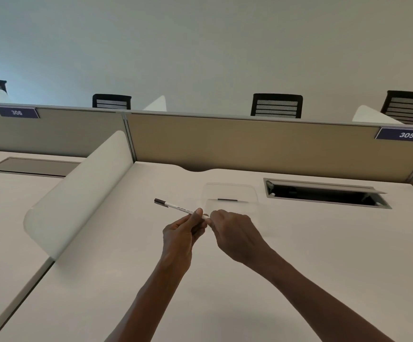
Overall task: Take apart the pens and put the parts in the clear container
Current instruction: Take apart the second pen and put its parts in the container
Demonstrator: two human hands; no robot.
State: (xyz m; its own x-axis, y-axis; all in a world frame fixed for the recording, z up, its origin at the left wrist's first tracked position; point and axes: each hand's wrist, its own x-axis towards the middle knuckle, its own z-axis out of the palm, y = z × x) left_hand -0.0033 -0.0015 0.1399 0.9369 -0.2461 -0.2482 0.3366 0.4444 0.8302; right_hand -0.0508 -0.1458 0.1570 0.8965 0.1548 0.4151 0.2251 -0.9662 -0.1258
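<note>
Pen (175,206), a slim white plastic one with dark cap, is looking light and stiff; left hand (183,233) is gripping its barrel above the pale desk (102,280), right hand (235,233) is pinching its near end, just before the clear plastic container (230,192).

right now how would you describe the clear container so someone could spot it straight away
On the white desk, look in front of the tan partition, just left of the open cable hatch. The clear container sits beyond the two hands holding the pen. It is nearly invisible, a faint see-through outline with one short dark part inside.
</note>
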